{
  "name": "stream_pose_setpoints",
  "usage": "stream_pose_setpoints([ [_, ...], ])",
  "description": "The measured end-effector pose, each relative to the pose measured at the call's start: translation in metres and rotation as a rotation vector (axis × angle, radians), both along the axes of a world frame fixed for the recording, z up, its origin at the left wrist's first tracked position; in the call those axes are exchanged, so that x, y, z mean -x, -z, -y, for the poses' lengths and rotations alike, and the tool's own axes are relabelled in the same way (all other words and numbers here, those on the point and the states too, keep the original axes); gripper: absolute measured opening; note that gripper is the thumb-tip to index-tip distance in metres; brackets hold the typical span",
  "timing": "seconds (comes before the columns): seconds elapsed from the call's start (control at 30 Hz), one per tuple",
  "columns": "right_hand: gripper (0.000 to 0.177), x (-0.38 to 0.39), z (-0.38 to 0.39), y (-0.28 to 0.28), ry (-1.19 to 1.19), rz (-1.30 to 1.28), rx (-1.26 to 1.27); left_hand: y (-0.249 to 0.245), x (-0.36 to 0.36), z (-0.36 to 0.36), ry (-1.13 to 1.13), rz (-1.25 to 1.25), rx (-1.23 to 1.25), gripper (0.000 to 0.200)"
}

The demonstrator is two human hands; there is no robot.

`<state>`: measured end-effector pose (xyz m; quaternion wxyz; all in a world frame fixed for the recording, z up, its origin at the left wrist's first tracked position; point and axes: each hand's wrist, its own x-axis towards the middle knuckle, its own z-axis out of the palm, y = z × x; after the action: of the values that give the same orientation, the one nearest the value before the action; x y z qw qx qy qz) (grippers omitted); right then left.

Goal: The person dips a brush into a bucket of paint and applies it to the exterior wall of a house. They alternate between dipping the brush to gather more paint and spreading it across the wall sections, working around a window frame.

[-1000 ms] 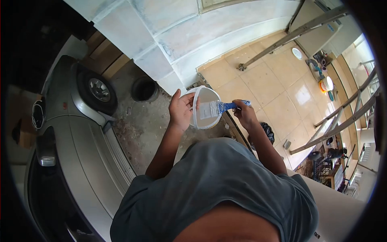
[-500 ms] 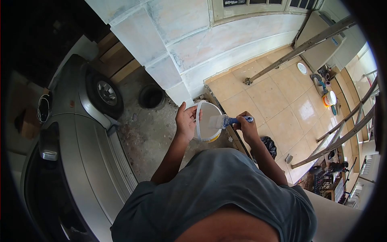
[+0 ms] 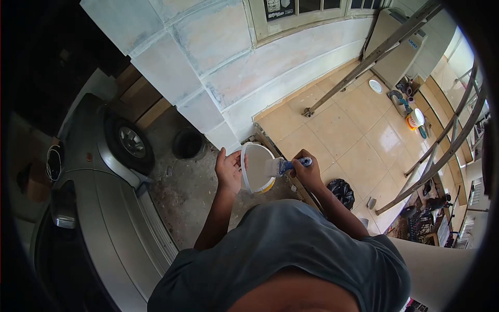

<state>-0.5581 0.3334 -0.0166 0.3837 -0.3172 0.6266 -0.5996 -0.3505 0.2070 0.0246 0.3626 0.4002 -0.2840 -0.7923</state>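
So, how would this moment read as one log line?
left hand: holding white bucket | right hand: gripping blue-handled paintbrush | bristles: overlapping bucket opening in view

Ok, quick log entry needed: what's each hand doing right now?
Left hand: holding the bucket at its rim, thumb off it.
Right hand: closed around the handle of the brush.

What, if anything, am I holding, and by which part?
Right hand: brush, by its handle. Left hand: bucket, at its edge; exact grip unclear.
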Motion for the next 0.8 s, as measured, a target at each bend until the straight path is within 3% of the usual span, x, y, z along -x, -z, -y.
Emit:
stream_pose_setpoints([
  [0.07, 0.008, 0.000, -0.002, 0.002, -0.012, -0.013, 0.031, -0.007, 0.003, -0.003, -0.011, -0.026, -0.018, 0.075],
  [0.37, 0.010, 0.001, -0.009, -0.005, 0.014, -0.043, 0.010, -0.001, 0.007, -0.003, 0.044, -0.018, -0.028, 0.087],
  [0.47, 0.010, 0.004, -0.012, -0.002, 0.021, -0.051, -0.003, -0.004, 0.010, -0.006, 0.033, -0.049, -0.056, 0.076],
  [0.8, 0.009, 0.008, -0.013, 0.002, 0.023, -0.057, 0.016, -0.005, 0.013, -0.009, 0.020, -0.028, -0.034, 0.078],
])
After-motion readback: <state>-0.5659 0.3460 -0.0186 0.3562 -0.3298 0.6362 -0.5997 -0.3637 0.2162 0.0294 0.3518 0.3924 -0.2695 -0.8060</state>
